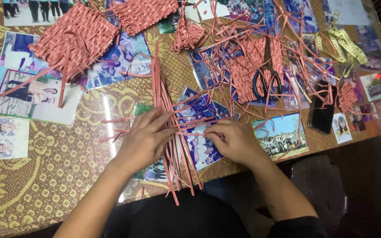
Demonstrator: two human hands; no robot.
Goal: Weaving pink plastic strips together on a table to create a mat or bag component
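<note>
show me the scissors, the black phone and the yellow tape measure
scissors (264,83), head view, on the black handles
black phone (322,112), head view, middle of its dark face
yellow tape measure (348,46), head view, on the folded band

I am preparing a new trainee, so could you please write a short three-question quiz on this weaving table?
1. True or false: the left hand lies flat on the pink strips.
2. Which lies nearest the black phone? A) yellow measuring tape B) large woven mat C) scissors
3. Fill in: the right hand pinches a crosswise ____.

Key
1. True.
2. C; the scissors rest among loose strips just beside it.
3. Strip, pink, laid across the upright ones.
</note>
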